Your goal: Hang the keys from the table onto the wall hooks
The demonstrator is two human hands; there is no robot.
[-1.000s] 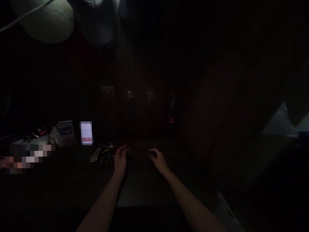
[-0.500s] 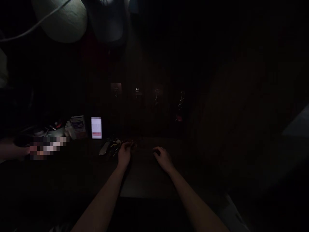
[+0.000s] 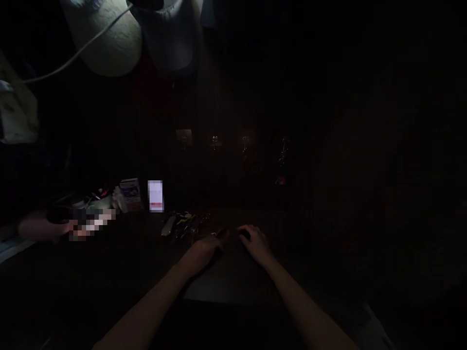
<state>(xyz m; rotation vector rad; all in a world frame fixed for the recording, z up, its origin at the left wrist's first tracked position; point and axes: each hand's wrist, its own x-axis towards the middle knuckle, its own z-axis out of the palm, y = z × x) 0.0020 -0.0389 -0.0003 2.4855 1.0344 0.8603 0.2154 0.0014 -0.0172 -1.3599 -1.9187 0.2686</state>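
Observation:
The scene is very dark. My left hand (image 3: 202, 253) is closed around a small dark reddish-brown thing (image 3: 222, 234) just above the desk; its kind is too dim to make out. My right hand (image 3: 255, 243) rests on the desk (image 3: 229, 287) to the right of it, fingers curved and apart from the thumb, with nothing seen in it. Beyond my left hand lies a jumbled pile of small metal tools (image 3: 188, 223), with a pale grey flat handle-like piece (image 3: 168, 226) at its left end.
A lit phone screen (image 3: 155, 196) stands behind the pile, beside a small printed box (image 3: 131, 194) and small bottles (image 3: 118, 198). Several hooks (image 3: 215, 139) line the back wall, keys (image 3: 282, 155) hanging at right. Pale bags (image 3: 109, 43) and a cable (image 3: 83, 48) hang upper left.
My left hand has come away from the pile, rightward and nearer to me, with the reddish-brown thing now in its fingers. My right hand keeps its place on the desk. The view has shifted slightly.

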